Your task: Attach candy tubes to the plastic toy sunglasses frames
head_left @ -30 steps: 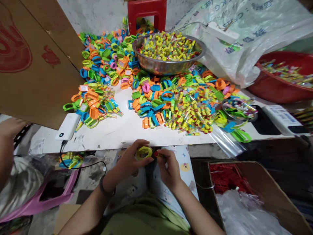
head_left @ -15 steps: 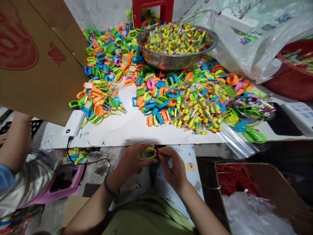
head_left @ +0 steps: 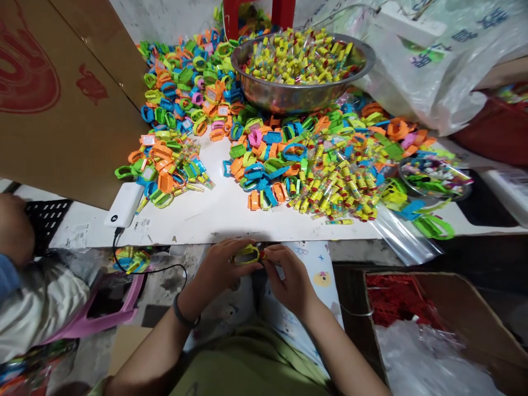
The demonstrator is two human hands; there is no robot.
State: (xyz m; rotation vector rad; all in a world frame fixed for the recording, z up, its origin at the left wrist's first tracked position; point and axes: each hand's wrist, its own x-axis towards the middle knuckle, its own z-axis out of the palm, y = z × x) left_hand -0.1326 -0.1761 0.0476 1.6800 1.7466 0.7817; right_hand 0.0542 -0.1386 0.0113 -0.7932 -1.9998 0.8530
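Note:
My left hand [head_left: 226,265] is closed round a yellow-green toy watch [head_left: 247,254], held just off the table's front edge above my lap. My right hand [head_left: 289,275] pinches a small tube with a red end [head_left: 263,255] against the watch's right side; most of the tube is hidden by my fingers. Ahead on the white table [head_left: 198,220] lies a pile of toy watches [head_left: 264,165] in orange, blue and green. Beside it is a heap of yellow-capped clear tubes [head_left: 338,190]. A smaller cluster of watches [head_left: 163,170] lies to the left.
A steel basin [head_left: 301,96] full of yellow-capped tubes stands at the back. A white power bank [head_left: 124,204] with a black cable sits left, beside a large cardboard box [head_left: 70,121]. At right are a small bowl [head_left: 437,179] and a phone [head_left: 487,206]. Another person's arm [head_left: 14,225] shows at far left.
My hands have shifted slightly left, with the watch and tube still together. The other person's arm has moved left, and the view has turned a little.

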